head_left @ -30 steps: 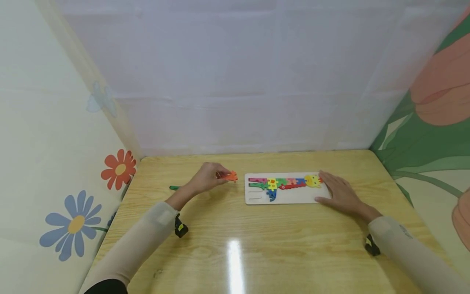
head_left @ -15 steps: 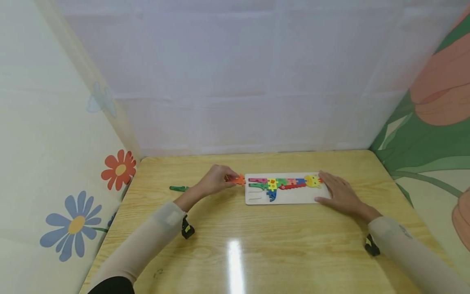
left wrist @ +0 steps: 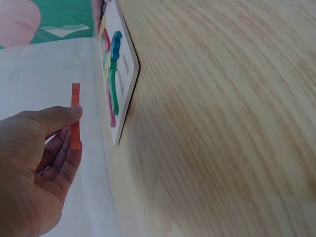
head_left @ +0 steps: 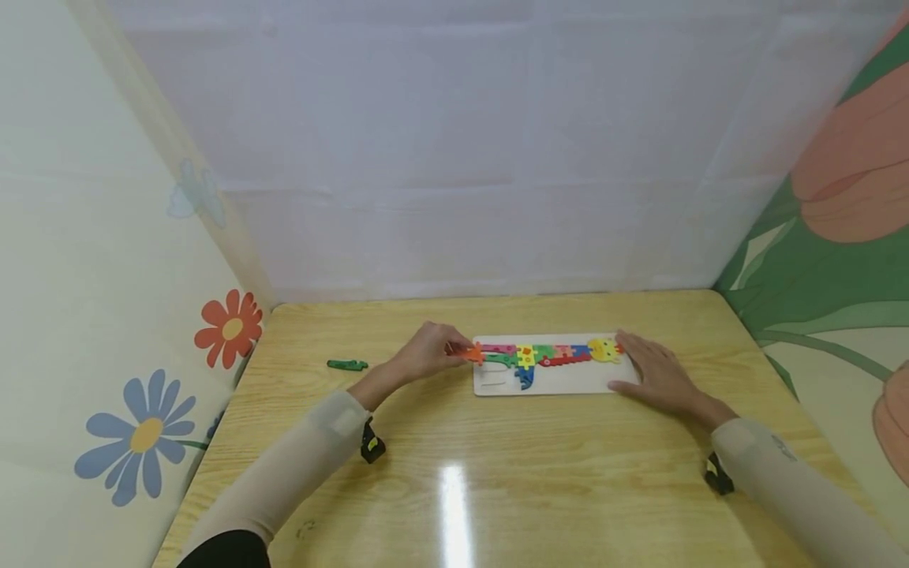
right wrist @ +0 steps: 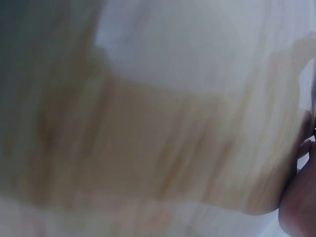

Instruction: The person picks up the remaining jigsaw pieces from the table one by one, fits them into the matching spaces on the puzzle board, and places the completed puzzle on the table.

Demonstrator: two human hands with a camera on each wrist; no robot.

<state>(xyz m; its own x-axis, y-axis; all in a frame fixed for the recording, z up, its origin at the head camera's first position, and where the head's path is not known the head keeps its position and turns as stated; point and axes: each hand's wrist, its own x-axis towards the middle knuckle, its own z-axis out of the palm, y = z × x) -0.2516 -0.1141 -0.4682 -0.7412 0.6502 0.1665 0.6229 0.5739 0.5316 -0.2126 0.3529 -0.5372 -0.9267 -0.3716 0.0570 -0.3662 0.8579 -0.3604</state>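
In the head view my left hand (head_left: 435,351) pinches an orange puzzle piece (head_left: 474,354), which overlaps the left edge of a white puzzle board (head_left: 568,383). The left wrist view shows the orange piece (left wrist: 75,94) edge-on between thumb and fingers, raised off the table. Colourful interlocking pieces form a giraffe lying sideways on the board, its yellow head (head_left: 604,350) at the right. Below the green leg (head_left: 499,359) are bare outlined slots. My right hand (head_left: 656,372) rests on the board's right end, fingers extended and thumb spread.
A loose green puzzle piece (head_left: 347,364) lies on the wooden table (head_left: 554,473) left of the board. A white wall (head_left: 454,158) stands behind the table, with flower-printed panels at both sides. The right wrist view is mostly a blurred close surface.
My left hand has moved right with the orange piece, from left of the board to over its left edge. The loose green piece now shows fully. My right hand has stayed in place.
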